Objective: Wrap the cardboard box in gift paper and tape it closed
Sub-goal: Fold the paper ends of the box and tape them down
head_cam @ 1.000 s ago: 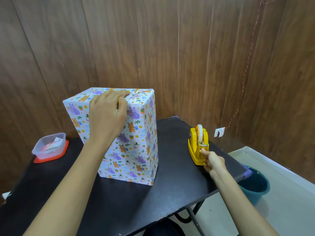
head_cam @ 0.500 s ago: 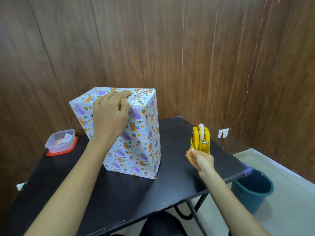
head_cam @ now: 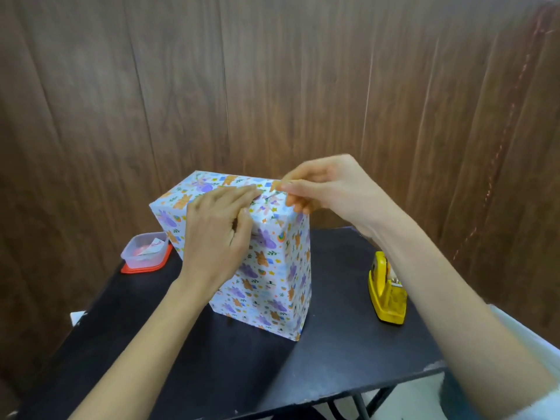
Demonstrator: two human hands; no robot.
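The wrapped box (head_cam: 266,277) stands on end mid-table (head_cam: 333,359), nearer the far edge, long axis vertical, folded end up; the left hand (head_cam: 216,234) lies flat-fingered over the top's near edge, likely pinning the flaps; the right hand (head_cam: 327,189) pinches thumb to forefinger on what seems a tape strip (head_cam: 274,192), blurred; the tape dispenser (head_cam: 386,294) sits by the right edge.

Left hand (head_cam: 218,234) pressing, fingers extended — right hand (head_cam: 327,189) fingertips pinched together.
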